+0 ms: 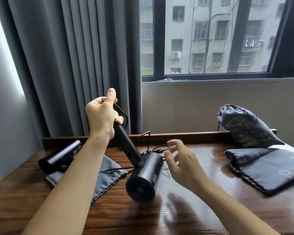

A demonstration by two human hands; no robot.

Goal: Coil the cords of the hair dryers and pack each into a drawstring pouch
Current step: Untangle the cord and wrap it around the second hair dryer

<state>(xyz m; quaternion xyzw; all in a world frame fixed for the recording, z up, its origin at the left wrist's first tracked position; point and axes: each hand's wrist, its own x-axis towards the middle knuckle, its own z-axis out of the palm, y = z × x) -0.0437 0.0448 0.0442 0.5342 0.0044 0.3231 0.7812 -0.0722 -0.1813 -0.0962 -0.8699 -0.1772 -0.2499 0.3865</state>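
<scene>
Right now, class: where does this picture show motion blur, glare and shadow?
Head view: the right hand is smeared by motion, while the left hand on the hair dryer stays sharp; window light glares on the table; hand shadows fall towards the camera.

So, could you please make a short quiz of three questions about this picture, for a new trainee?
1. True or false: the left hand grips the handle of the lifted hair dryer.
2. Which hand holds nothing? A) left B) right C) both
3. Fill in: the second hair dryer lies at the table's ____ side, partly on a flat grey pouch.

Key
1. True; its barrel hangs down over the table.
2. B; the right hand is near the loose cord, its fingers spread.
3. Left. A filled pouch and a flat pouch are at the right.
</scene>
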